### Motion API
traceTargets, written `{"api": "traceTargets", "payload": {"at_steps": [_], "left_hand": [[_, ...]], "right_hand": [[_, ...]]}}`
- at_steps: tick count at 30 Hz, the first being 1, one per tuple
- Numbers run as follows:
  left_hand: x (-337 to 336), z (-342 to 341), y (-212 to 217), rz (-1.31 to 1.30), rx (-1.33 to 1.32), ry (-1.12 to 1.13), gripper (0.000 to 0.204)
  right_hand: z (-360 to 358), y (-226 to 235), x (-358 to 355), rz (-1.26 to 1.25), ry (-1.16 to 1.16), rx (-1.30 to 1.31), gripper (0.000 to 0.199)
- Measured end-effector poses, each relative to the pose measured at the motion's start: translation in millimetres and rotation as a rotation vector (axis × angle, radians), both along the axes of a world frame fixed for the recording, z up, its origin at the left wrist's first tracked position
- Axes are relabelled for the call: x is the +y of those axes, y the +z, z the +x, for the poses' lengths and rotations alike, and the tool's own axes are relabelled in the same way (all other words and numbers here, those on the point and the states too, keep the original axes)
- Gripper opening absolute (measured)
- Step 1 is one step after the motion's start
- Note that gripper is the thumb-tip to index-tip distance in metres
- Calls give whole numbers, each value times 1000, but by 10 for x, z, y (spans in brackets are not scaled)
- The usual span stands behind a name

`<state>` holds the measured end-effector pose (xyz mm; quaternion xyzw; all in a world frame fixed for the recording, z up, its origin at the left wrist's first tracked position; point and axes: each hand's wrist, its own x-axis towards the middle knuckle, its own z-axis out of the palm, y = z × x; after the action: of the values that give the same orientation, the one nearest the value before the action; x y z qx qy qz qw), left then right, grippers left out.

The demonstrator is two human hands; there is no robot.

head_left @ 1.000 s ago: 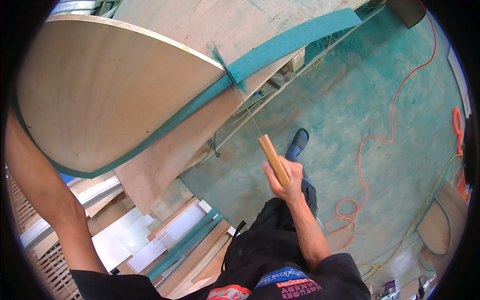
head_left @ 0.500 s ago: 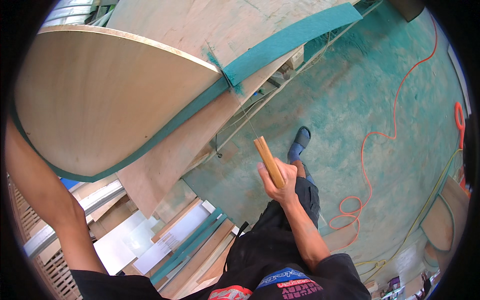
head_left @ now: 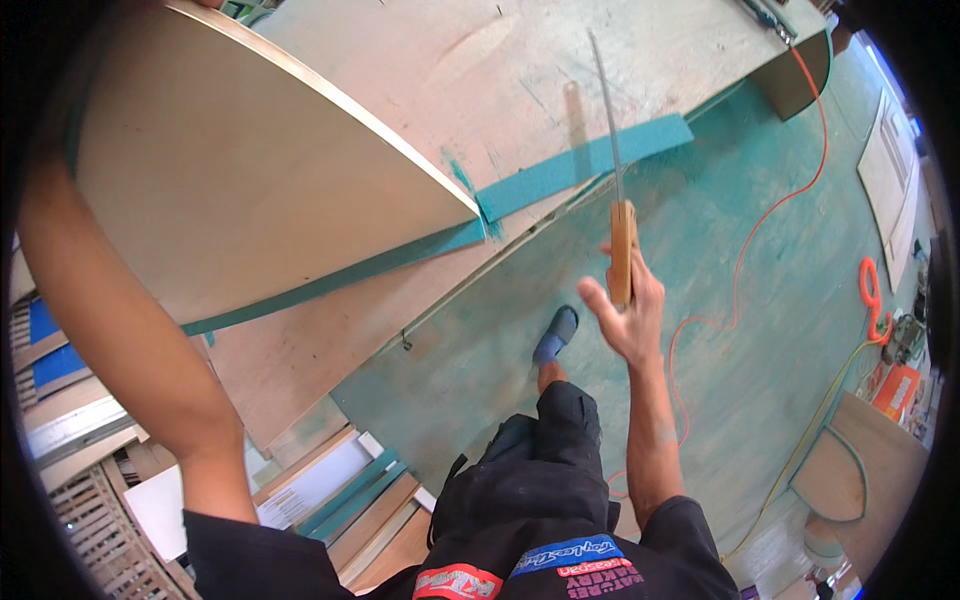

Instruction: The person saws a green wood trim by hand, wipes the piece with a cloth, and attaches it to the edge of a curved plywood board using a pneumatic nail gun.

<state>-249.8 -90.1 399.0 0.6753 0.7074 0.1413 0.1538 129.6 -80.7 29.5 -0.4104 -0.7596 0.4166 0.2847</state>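
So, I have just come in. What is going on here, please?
The right hand holds a saw by its handle, the blade pointing away over the bench, not in a cut. The left arm reaches up along the left side of a wooden panel; I cannot make out its hand clearly. A teal strip runs under the panel's near edge, and a teal piece lies on the bench by the panel's corner.

Golden-brown saw handle [head_left: 621,262], teal strip [head_left: 540,182], pale tan panel [head_left: 270,170], teal-mottled floor [head_left: 480,340]
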Motion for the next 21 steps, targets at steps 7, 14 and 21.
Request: {"api": "traceTargets", "payload": {"at_steps": [7,14,21], "left_hand": [[-498,587,-28,218,87,86,41],[-598,554,101,274,142,79,38],[-718,642,157,440,196,108,33]], "right_hand": [[-706,-101,1214,421,175,-411,60],[-1187,-67,1444,545,489,-675,40],[-1055,-140,2320,723,372,-617,27]]}}
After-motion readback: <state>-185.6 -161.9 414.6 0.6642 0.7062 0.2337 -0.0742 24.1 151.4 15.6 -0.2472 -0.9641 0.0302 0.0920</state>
